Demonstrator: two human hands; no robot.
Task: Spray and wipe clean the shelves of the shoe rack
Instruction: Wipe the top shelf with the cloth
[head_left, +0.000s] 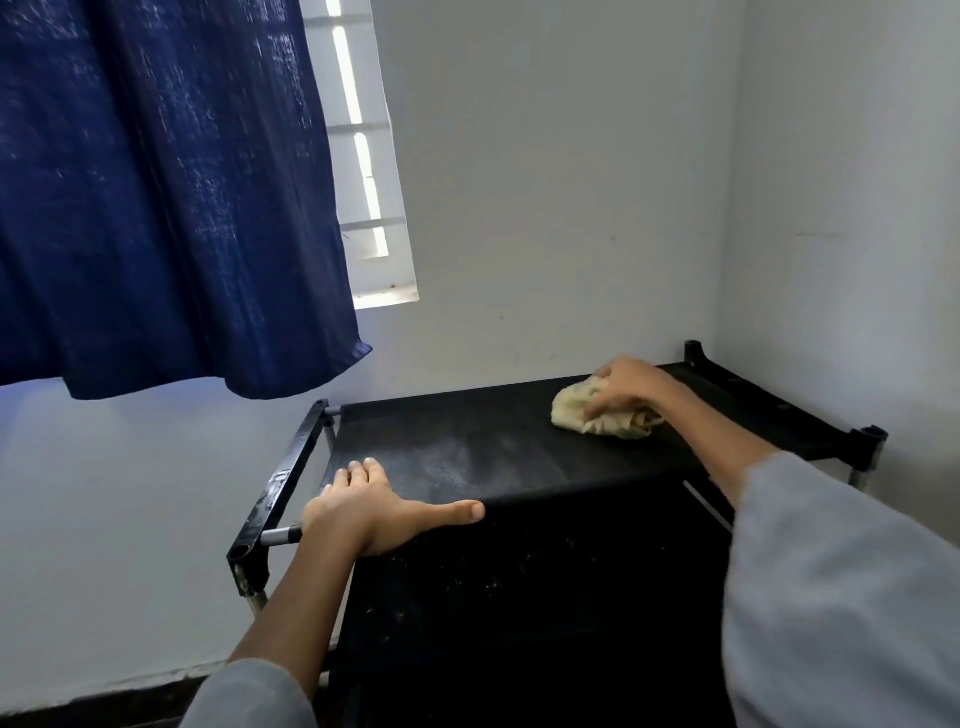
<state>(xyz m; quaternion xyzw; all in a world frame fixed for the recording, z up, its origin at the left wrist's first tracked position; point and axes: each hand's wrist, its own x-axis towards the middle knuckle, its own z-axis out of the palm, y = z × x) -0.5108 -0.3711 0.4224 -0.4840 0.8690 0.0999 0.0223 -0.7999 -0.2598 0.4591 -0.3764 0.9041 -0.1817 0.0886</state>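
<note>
A black shoe rack stands in the room's corner; its top fabric shelf (467, 447) shows a pale dusty or damp patch left of centre. My left hand (371, 506) rests flat on the shelf's near left edge, fingers straight and thumb stretched along the front bar. My right hand (631, 387) grips a crumpled yellowish cloth (571, 410) and presses it onto the shelf's far right part. A lower shelf (519, 597) below is dark and speckled with crumbs. No spray bottle is in view.
White walls close in behind and to the right of the rack. A dark blue curtain (166, 197) hangs at the upper left, partly covering a bright window (374, 208). The rack's black side frame (280, 483) juts out on the left.
</note>
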